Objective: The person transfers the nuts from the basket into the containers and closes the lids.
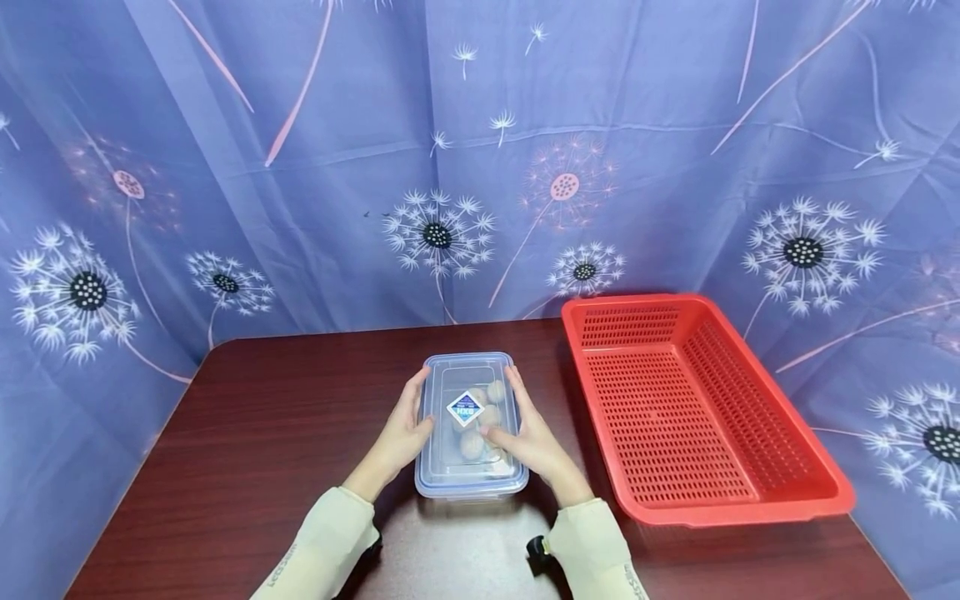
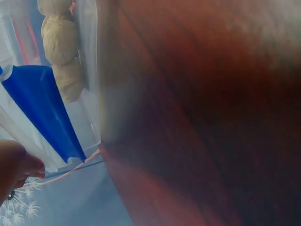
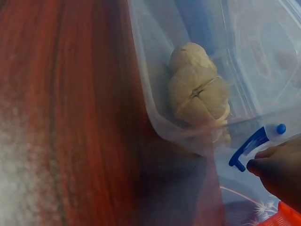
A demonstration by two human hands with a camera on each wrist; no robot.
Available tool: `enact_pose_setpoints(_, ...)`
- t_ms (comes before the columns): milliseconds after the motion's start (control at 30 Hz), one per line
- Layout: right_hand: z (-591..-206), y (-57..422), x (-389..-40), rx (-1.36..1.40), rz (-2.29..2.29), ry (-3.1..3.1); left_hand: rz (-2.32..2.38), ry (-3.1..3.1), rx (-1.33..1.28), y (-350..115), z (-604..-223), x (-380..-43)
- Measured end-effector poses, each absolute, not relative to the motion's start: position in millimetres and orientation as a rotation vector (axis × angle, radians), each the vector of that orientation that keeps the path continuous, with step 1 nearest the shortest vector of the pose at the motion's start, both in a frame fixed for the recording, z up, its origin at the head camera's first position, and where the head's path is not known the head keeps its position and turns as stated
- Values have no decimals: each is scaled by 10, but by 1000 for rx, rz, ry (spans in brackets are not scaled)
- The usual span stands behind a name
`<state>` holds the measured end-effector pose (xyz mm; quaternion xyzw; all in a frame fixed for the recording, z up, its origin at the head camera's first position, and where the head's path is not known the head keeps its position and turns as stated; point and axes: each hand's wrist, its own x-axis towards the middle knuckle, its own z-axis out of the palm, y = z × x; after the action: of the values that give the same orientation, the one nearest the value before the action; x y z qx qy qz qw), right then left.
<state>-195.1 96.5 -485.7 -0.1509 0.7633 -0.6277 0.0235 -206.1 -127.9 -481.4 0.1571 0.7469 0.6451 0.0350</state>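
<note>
A clear lidded food container with a blue rim and a diamond-shaped label stands at the table's middle. My left hand holds its left side, thumb at the lid's edge. From the right, my right hand grips it with the thumb over the lid. Through the plastic show several pale round lumps that look like garlic bulbs, mostly in the right half. In the left wrist view a blue clasp angles out from the container's side near the fingertips; another blue clasp sticks out beside the right fingers.
A large red perforated plastic basket stands on the right of the dark reddish-brown table. Behind the table hangs a blue curtain with dandelion prints, which also runs along both sides.
</note>
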Motion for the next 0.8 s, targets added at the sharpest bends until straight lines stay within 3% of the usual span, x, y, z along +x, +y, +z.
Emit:
enact_pose_setpoints(233,-4842,964,-1914,-465,-1897,2380,1916,2370,493,-1290,-4808,-2058)
enact_pose_setpoints(367,-4876,975,-1844,-314,-1875,2495,1840,2442,481,-1314,-4820,-2041)
enact_pose_setpoints(533,-4809,975,-1721,-16,-1901,2496,1791,2456,295,-1385,-4828,-1972)
enact_pose_setpoints(800,-4739,1045,-1729,81,-1906,2330,1814,2328,18,-1395,-4793,-1902)
